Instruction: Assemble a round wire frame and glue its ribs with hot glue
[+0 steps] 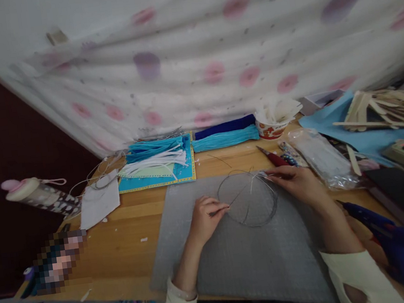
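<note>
A loop of thin wire [258,225] lies over the grey mat [217,264], with loose strands crossing inside it. My left hand [206,217] pinches a thin dark strand of wire at the loop's left side, thumb and forefinger pressed together. At the upper right of the loop, my right hand [297,183] grips the wire between thumb and fingers. Near those fingertips, pale ends [251,183] stick out toward the loop's middle; their exact kind is too small to make out.
Behind the mat are white pipe cleaners [155,163] on a blue board [191,163], blue bundles [226,139] and a paper cup [272,130]. Red-handled pliers [272,156], a plastic bag [324,160] and a blue glue gun [384,232] lie right; a bottle [40,195] lies left.
</note>
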Demonstrator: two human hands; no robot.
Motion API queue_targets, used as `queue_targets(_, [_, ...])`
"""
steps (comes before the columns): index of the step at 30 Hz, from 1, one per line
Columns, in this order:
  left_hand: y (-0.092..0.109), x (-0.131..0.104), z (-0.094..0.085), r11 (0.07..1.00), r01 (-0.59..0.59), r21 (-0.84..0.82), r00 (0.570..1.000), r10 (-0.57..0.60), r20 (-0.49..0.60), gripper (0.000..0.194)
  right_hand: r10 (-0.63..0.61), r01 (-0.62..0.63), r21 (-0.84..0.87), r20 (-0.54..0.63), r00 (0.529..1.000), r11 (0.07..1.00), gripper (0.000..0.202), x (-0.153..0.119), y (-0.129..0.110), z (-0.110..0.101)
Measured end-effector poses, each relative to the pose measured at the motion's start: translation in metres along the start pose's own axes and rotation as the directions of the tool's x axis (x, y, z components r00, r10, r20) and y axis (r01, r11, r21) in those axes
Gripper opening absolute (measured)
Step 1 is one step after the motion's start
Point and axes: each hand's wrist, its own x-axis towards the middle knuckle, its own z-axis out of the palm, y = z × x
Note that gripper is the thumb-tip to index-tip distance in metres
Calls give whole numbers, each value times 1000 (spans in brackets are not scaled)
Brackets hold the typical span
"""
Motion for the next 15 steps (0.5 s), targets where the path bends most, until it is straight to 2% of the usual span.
queue_targets(3, [0,0,0,1000,9,-6,1000,-9,-1,11,-7,7,-1,-18,1000,1000,33,0,-5,2])
queue_targets(7, [-3,1,3,1000,-16,-10,1000,16,-20,10,-15,14,-29,-19,1000,999,26,0,-8,3])
queue_targets(15, [-6,2,7,977,-158,144,985,167,-51,5,-18,17,-62,-9,1000,998,24,0,-6,2])
